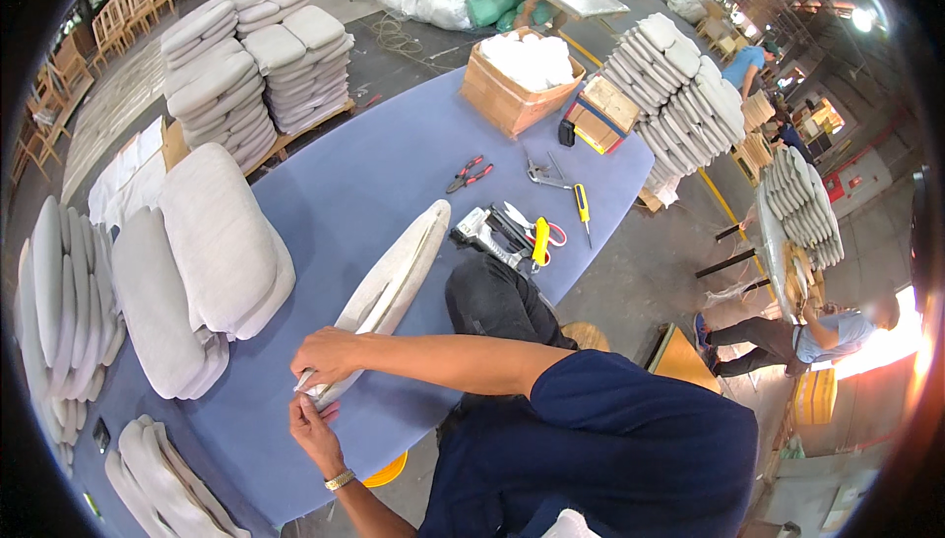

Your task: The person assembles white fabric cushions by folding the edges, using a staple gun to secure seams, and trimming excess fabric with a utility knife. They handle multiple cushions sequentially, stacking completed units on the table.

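A long grey upholstered cushion (401, 277) stands on its edge on the blue-topped table (325, 198), with an open slit along its upturned side and pale filling showing inside. At its near-left end, my right hand (335, 353) is closed, fingers pinching the fabric beside the slit. My left hand (317, 430), below a wristwatch (340, 480), grips the same end from the lower side, thumb and fingers bent against the cover. The two hands are close together. Fingertips partly hide the cushion's corner.
On the table lie a staple gun (482, 231), scissors (544, 233), red-handled pliers (470, 175), a yellow screwdriver (583, 205) and a box of white stuffing (517, 85). Grey cushions (212, 238) are piled at left. A co-worker (827, 336) stands at far right.
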### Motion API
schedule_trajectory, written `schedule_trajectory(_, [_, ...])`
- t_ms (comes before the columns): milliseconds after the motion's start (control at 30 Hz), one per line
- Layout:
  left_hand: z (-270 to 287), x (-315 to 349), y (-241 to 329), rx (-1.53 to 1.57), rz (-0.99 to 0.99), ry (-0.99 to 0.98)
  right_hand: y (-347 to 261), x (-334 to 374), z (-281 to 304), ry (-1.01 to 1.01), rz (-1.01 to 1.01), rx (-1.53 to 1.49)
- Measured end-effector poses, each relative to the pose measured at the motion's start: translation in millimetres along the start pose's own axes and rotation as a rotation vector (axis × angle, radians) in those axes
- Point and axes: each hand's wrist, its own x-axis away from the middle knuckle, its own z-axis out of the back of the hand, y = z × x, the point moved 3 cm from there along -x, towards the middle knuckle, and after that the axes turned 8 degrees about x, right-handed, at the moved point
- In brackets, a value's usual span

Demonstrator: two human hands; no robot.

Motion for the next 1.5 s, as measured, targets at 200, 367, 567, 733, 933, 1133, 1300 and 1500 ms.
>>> schedule_trajectory(200, [0.5, 7.7, -2.5, 0.005, 0.017, 0.01, -0.8, -7.6, -6.8, -0.029, -0.126, -0.024])
schedule_trajectory(367, [-8.0, 5.4, 8.0, 0.019, 0.031, 0.029, 6.1, -15.1, -9.4, 0.045, -0.12, -0.068])
schedule_trajectory(567, [-14.6, -1.3, 6.6, 0.015, 0.067, 0.106, 6.5, -9.3, -3.7, 0.055, -0.039, -0.124])
schedule_trajectory(733, [-11.1, -3.0, 15.8, -0.206, -0.119, 0.157, 10.7, -12.7, -2.0, 0.032, 0.243, -0.064])
schedule_trajectory(933, [-10.4, 3.7, 9.9, 0.1, 0.079, 0.167, 4.4, 1.5, 14.9, -0.169, 0.227, 0.042])
schedule_trajectory(1133, [-12.2, 14.5, 9.1, 0.07, 0.086, 0.18, -5.3, 5.0, 18.7, -0.303, 0.157, 0.03])
schedule_trajectory(1300, [-15.0, 14.0, 7.4, 0.075, 0.066, 0.188, 4.2, 0.4, 12.2, -0.226, 0.181, 0.061])
schedule_trajectory(1500, [-18.7, 19.1, -8.3, 0.026, 0.026, 0.211, -0.5, 4.2, -8.6, -0.086, 0.231, 0.202])
